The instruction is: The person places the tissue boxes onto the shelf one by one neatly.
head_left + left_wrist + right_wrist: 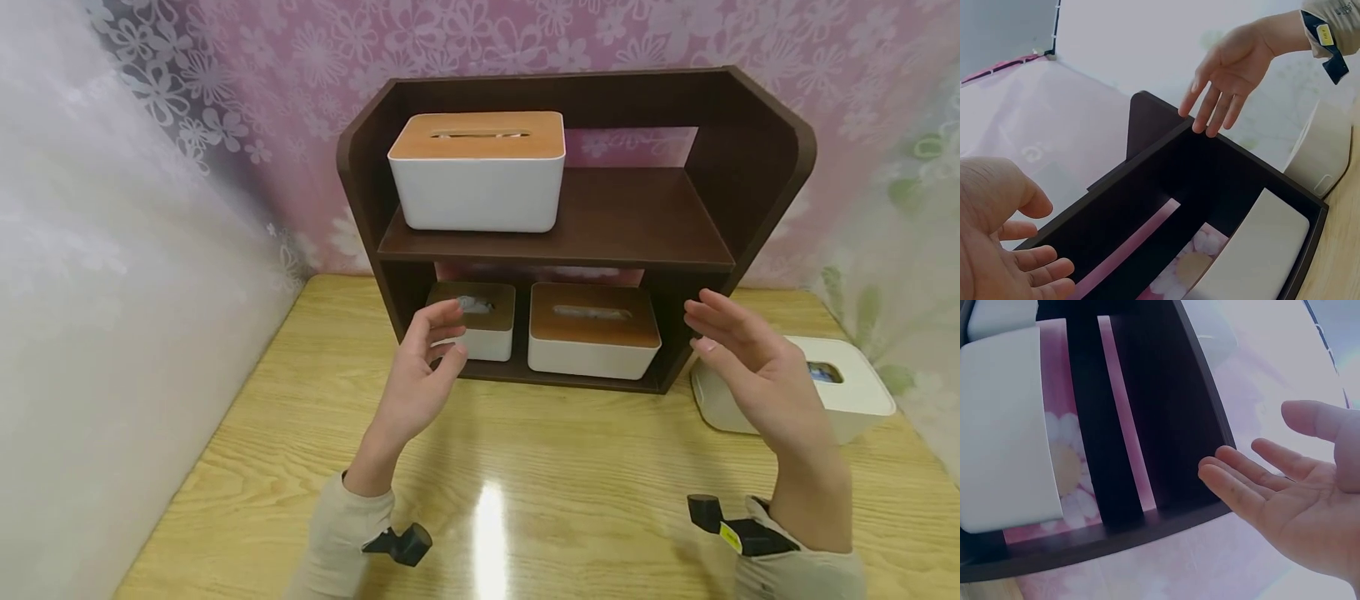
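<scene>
Table (570,500): pale wood grain, glossy, carrying everything here. Flowered pink backdrop behind it, translucent sheeting at both sides.

Shelf unit (600,225): dark brown, two tiers, standing at the back of the table with its long axis running left to right across my view. It lies straight ahead of both my hands.

Upper tier, left end: large tissue box (480,179), white body, wooden lid with a slot. The rest of that tier is bare board.

Lower tier: two smaller boxes side by side. The wider lower box (592,333) sits to the right, the narrow lower box (480,321) to the left, a small gap between them.

Off the shelf, on the table just beside its right foot: an all-white tissue box (840,387), partly hidden behind my right wrist.

My left hand (423,375): raised in front of the lower left corner of the shelf, fingers loosely curved, thumb apart, gripping nothing. It overlaps the narrow lower box in the head view; contact cannot be told.

My right hand (750,371): raised at the shelf's lower right corner, palm turned inward, fingers straight and spread, holding nothing. In the right wrist view the fingertips come very near the dark side panel.

Key relation: the shelf sits between my two palms, each hand near one end of its long axis, neither clearly nearer.
</scene>
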`<state>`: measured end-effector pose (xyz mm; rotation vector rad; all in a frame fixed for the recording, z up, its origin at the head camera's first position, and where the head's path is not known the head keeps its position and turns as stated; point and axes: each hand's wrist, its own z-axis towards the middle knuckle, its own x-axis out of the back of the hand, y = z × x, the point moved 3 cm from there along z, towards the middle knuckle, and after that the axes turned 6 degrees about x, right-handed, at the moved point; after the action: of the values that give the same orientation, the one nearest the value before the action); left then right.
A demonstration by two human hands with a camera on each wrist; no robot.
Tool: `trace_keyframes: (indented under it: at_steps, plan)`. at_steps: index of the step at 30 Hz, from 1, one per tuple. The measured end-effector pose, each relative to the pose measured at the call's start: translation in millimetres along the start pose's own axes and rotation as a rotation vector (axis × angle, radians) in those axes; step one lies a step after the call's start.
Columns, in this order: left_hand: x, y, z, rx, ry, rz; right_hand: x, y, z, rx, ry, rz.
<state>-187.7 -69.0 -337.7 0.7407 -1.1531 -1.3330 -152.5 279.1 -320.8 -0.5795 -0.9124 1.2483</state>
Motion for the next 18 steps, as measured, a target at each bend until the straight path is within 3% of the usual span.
trace_keyframes:
  at_steps: [8,18]
  plan:
    - [-0.5,-1.3,-0.5,0.012,-0.008,0.012,13,5,-2,-0.065,-0.047,-0.204]
    - [-5.4,-3.2,-2.3,0.015,-0.032,0.037,32,14,-13,-0.126,-0.136,-0.266]
